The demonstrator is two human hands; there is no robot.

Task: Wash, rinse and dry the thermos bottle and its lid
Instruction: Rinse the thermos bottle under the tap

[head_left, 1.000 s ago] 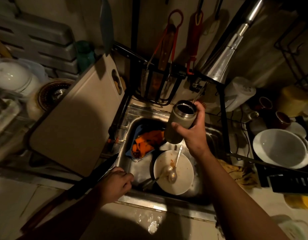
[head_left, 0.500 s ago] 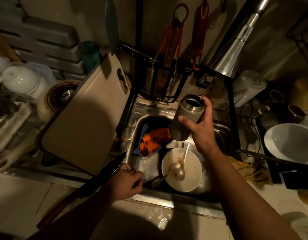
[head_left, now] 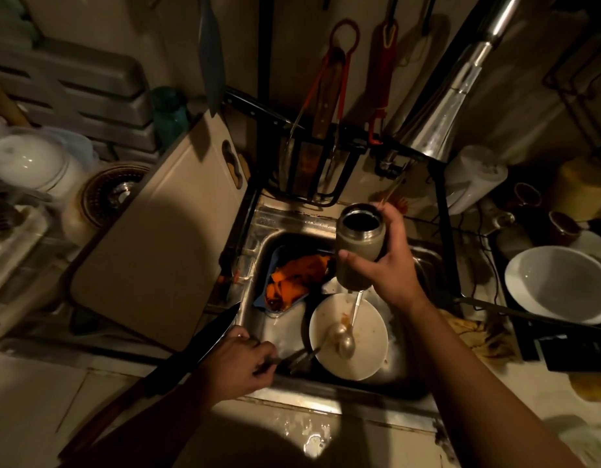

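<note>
Head view: the right hand (head_left: 386,265) grasps the open bottle (head_left: 359,251) upright above the sink (head_left: 258,228), just below the tap. The left hand (head_left: 238,363), nearer the dishes, curls around 1 dark utensil; lid unseen.

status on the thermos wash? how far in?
Early. Done: the lid is off, since the thermos bottle shows an open mouth. In hand: the right hand grips it upright over the sink; the left hand rests at the sink's near edge, contents unclear. No suds or running water show. Left: washing, rinsing, drying; the lid is not in view.
</note>
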